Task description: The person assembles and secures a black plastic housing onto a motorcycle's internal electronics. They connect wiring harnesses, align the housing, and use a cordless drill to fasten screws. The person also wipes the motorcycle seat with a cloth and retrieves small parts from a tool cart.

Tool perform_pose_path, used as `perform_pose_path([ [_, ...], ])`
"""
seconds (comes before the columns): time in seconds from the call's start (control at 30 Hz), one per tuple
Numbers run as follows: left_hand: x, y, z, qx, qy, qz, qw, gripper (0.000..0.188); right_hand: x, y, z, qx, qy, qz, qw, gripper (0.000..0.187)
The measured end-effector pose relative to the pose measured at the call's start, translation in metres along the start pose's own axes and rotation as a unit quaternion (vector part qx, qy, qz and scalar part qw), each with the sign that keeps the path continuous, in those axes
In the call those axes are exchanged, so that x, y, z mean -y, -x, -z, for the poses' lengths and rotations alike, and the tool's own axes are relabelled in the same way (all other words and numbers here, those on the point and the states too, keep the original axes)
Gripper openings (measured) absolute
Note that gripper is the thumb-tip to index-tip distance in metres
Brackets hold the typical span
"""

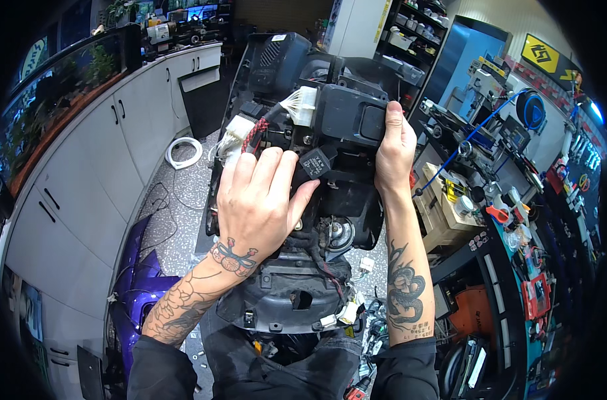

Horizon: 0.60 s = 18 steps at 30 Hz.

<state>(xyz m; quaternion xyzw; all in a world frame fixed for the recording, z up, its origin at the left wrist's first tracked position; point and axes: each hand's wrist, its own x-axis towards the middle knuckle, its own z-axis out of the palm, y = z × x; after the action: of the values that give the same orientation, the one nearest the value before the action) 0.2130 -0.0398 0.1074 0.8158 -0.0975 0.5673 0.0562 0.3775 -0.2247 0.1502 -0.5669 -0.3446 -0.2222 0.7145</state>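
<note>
A partly stripped black scooter body [277, 273] stands in front of me, with its wiring exposed. My left hand [260, 197] reaches over it with bent fingers. Between its index finger and thumb sits a small square black relay [315, 164], printed side up. My right hand [395, 150] grips the right edge of a black plastic box [347, 117], thumb on top and the other fingers hidden behind. Left of the box is a white multi-pin connector [305, 107] with white wires. Another white connector [240, 125] and a red braided cable [253, 135] lie just beyond my left fingers.
White cabinets [83, 180] line the left side. Purple body panels [140, 287] and a coiled white hose [184, 153] lie on the speckled floor. At right stand a wooden block [443, 210] and a bench crowded with tools. A red drill [358, 389] is at the lower edge.
</note>
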Motion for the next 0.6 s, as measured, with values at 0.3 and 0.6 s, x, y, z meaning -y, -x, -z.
perform_pose_path([
  [0.3, 0.019, 0.001, -0.013, -0.002, 0.012, -0.034, 0.999, 0.046, -0.001, 0.001, 0.001, 0.001, 0.008, 0.013, 1.000, 0.041],
  [0.6, 0.019, -0.001, -0.013, -0.035, 0.051, -0.013, 0.998, 0.041, -0.001, 0.000, -0.001, -0.009, 0.011, 0.010, 1.000, 0.042],
])
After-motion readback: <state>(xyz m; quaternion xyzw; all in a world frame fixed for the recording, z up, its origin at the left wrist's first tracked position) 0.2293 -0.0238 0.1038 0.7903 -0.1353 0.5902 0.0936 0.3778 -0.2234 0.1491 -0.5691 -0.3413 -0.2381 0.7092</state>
